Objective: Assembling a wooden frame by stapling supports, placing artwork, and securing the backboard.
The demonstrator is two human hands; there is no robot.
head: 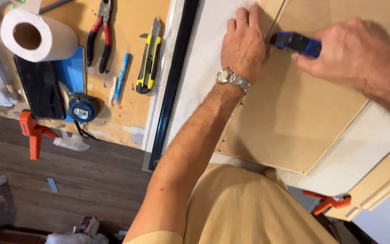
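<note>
My left hand [243, 45], with a metal watch [232, 79] on the wrist, lies flat, fingers together, on a white board [195, 77] at the edge of a tan board [294, 117]. My right hand [348, 52] grips a blue and black utility knife [296, 44], its tip at the tan board's edge next to my left hand. The blade itself is hidden.
On the bench to the left lie a yellow utility knife [149, 61], red-handled pliers [99, 34], a blue pen [122, 77], a blue tape measure [82, 108], a dark phone [39, 88] and a paper roll [37, 36]. Orange clamps [34, 133] [328, 202] grip the edges. A black strip [174, 81] runs beside the white board.
</note>
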